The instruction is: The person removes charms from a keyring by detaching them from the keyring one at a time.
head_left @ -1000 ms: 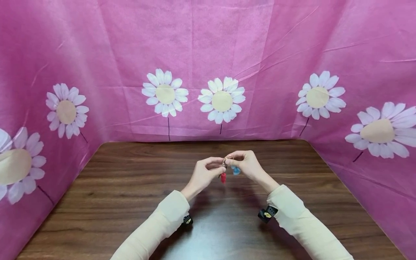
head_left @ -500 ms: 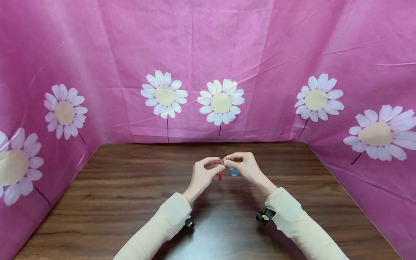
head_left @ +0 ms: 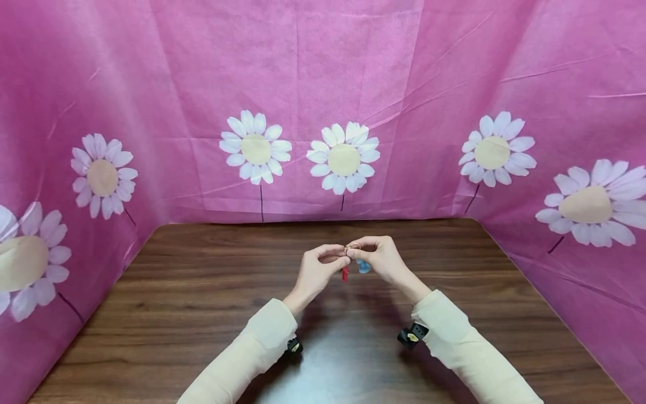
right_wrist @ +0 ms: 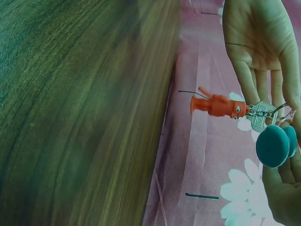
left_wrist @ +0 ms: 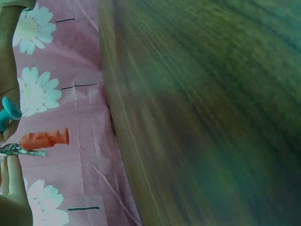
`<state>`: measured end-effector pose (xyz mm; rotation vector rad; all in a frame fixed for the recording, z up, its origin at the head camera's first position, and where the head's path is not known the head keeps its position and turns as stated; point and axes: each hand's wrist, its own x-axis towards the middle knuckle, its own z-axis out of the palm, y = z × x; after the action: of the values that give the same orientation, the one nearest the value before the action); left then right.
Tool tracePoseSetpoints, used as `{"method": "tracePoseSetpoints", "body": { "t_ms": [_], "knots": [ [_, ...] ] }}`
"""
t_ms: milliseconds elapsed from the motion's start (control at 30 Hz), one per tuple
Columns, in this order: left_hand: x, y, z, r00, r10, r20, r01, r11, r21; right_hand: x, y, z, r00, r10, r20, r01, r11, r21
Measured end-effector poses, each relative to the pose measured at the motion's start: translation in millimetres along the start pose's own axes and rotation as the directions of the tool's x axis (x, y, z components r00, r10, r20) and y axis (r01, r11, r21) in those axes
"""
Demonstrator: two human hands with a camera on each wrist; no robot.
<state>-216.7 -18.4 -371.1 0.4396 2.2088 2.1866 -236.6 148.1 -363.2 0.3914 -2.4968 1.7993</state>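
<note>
one red figure hangs from keyring, just below left hand

Head view bright, evenly lit, light falling from above. Bench shows pale glare between the sleeves, soft shadows beneath them. Daisy-print curtain behind bench carries whitish sheen; daisies beside bench appear stretched. Wrist views dimmer, green-tinted; bench grain blurred, orange-red figurine keychain sharper.

1. We can read no text, brand or number.
2. Key: we see raised marks, too small to read.
3. Right wrist camera: yellow mark, unreadable to us.
4. Left wrist camera: same.
</note>
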Motion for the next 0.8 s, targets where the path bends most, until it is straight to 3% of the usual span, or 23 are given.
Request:
{"method": "tracePoseSetpoints", "body": {
  "t_ms": [133,233,367,500,633,800],
  "knots": [
    [-1.8,1.2,-3.6,0.999,-0.008,0.034,0.008,1.0,-0.005,-1,4,-1.8,0.998,-0.043,0.039,0.044,0.999,-0.015],
    [-3.1,4.2,-7.5,0.999,-0.002,0.05,0.001,1.0,0.027,-2,7,-4.8,0.995,-0.034,0.092,0.033,0.999,0.011],
    [-3.2,6.9,-10.6,0.998,-0.015,0.058,0.013,0.999,0.038,-3,11,-8.4,0.983,0.038,0.179,-0.05,0.997,0.063],
    [-2.7,7.1,-10.7,0.997,-0.029,0.073,0.025,0.998,0.051,-3,14,-9.9,0.971,0.098,0.216,-0.115,0.991,0.067],
    [0.5,-0.3,-10.6,0.996,0.012,0.092,-0.02,0.996,0.085,-4,17,-10.0,0.965,0.127,0.227,-0.136,0.99,0.023],
    [6.3,-21.3,-10.9,0.995,0.033,0.096,-0.044,0.992,0.118,-8,22,-10.0,0.965,0.139,0.224,-0.142,0.99,-0.004]
  ]
}}
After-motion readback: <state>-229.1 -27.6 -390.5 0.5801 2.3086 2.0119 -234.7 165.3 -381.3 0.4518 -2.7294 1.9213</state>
